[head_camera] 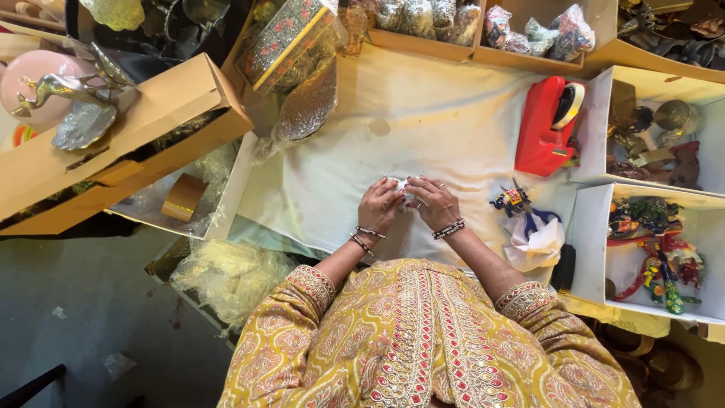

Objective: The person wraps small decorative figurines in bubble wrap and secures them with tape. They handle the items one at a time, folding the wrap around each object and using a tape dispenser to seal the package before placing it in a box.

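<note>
At the centre of the frame, the left hand [380, 205] and right hand [432, 202] are closed together on a small white wrapped item [405, 189], resting on the white-clothed bench [423, 113]. A red tape dispenser [545, 125] stands to the upper right, and a small colourful figurine [511, 199] lies just right of the hands.

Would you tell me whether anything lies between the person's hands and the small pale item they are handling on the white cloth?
Nothing visible does. The left hand and right hand both already touch the small pale item, their fingers closed around it on the white cloth.
</note>
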